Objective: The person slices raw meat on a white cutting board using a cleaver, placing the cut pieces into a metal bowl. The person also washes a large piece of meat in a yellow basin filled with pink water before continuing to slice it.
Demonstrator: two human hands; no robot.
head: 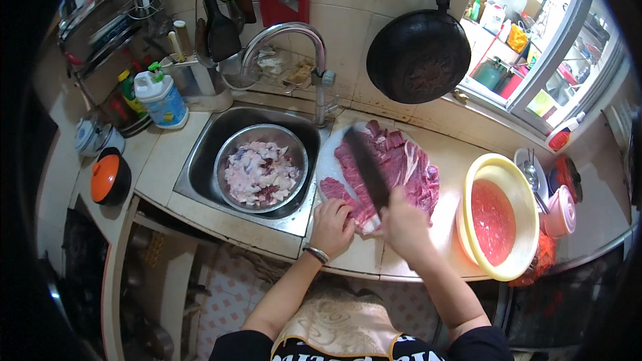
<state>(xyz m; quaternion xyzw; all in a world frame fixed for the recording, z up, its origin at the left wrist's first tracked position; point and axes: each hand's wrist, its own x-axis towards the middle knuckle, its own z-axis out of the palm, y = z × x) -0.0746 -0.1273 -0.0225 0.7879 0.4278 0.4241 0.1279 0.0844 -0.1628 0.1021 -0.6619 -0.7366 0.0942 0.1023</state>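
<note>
A large slab of raw red meat (pixel 411 170) covers most of a round white cutting board (pixel 327 158) on the tiled counter. My right hand (pixel 407 225) grips a kitchen knife by its handle. The dark, wide blade of the knife (pixel 366 165) points away from me over the meat and looks slightly blurred. At the board's near left edge, my left hand (pixel 333 228) rests with bent fingers on a narrower piece of meat (pixel 338 193). A pale fatty end (pixel 371 224) of the meat lies between my two hands.
A steel bowl of pale, fatty meat scraps (pixel 262 173) stands in the sink (pixel 200 160), under a curved faucet (pixel 321 85). To the right, a yellow plastic basin (pixel 526 240) holds reddish liquid. A black frying pan (pixel 419 55) hangs above the board. A detergent jug (pixel 163 100) stands at left.
</note>
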